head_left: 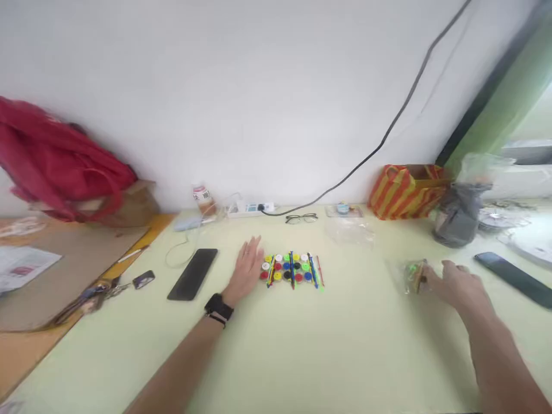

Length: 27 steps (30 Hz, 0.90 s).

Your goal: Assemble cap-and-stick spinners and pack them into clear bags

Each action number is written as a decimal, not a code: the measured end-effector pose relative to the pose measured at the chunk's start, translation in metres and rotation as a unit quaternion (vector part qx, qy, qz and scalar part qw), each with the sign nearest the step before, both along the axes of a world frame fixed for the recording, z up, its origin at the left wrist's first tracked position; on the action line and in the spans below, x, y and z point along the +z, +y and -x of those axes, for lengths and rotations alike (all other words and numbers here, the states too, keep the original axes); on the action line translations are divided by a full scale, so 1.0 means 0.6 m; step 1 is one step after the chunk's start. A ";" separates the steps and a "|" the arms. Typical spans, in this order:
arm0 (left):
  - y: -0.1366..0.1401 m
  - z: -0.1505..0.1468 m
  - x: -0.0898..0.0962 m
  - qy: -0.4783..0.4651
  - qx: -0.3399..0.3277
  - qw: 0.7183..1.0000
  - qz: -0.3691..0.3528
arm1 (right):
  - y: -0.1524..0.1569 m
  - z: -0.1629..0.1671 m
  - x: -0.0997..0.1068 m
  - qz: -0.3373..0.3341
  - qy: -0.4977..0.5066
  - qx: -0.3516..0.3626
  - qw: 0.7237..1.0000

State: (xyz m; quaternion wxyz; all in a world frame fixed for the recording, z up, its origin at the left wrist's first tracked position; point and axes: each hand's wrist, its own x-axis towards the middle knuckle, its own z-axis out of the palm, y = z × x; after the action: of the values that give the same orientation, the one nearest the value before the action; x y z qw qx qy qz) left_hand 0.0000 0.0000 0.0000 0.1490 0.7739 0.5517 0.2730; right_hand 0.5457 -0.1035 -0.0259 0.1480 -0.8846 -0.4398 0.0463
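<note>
My left hand point(248, 267) lies on the table with its fingers stretched out, a black watch on the wrist. Just right of its fingers sit rows of small round discs point(278, 267) in red, yellow, white, blue, green and black. Thin coloured sticks point(292, 270) lie across these rows, one pinkish-red stick at the right end. Over on the right side, my right hand point(457, 284) pinches the edge of a small clear plastic bag point(411, 277) with green and brownish bits inside. Motion blur softens the bag and its contents.
A black phone point(192, 274) lies left of my left hand; another phone point(515, 279) lies at the far right. Along the wall are a power strip point(250, 209), glasses point(301, 218), a bottle point(204, 201) and a striped bag point(405, 191). Keys point(112, 289) lie at left.
</note>
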 end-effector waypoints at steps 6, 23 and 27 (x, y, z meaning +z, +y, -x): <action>0.003 -0.015 0.002 0.037 0.025 0.999 0.004 | 0.011 0.047 -0.005 -0.015 0.057 0.096 0.994; -0.029 -0.236 0.085 0.169 -0.292 0.938 -0.075 | 0.160 0.165 0.167 0.038 0.068 0.287 0.955; -0.011 -0.228 0.084 0.186 -0.288 0.937 -0.071 | 0.175 0.171 0.196 0.063 0.080 0.311 0.945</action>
State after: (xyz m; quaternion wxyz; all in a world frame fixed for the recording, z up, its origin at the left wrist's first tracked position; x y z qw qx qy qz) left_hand 0.1366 -0.0067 0.0505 0.0608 0.9452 0.3021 0.1076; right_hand 0.4431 0.0013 0.0914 0.1049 -0.7043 -0.6762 0.1888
